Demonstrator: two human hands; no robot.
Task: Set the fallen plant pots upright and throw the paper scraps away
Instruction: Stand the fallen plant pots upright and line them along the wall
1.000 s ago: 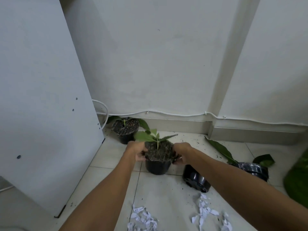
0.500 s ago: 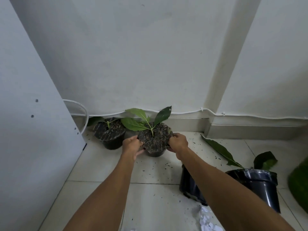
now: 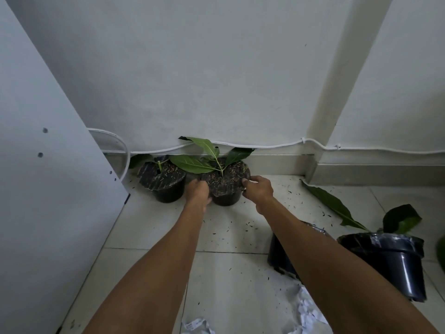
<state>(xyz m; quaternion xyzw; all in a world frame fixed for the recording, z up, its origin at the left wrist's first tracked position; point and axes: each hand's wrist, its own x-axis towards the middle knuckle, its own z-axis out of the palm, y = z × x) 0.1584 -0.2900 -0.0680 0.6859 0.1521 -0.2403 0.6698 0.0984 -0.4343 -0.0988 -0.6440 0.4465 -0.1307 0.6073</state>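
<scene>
Hands, left hand (image 3: 198,192) and right hand (image 3: 257,192), gripped the rim of an upright plant pot (image 3: 226,189) by the wall, just beside another upright pot (image 3: 165,183), while two fallen pots (image 3: 395,259), one apparently half hidden behind the right forearm, and paper scraps (image 3: 309,317) lay nearer.

The pale tiled floor (image 3: 149,235) is carrying two upright pots (image 3: 168,189) (image 3: 226,197) standing side by side against the wall. Two more black pots (image 3: 397,261) (image 3: 279,256) are lying toppled at right, and paper scraps (image 3: 308,314) and dark soil specks (image 3: 248,227) are littering the tiles.
</scene>
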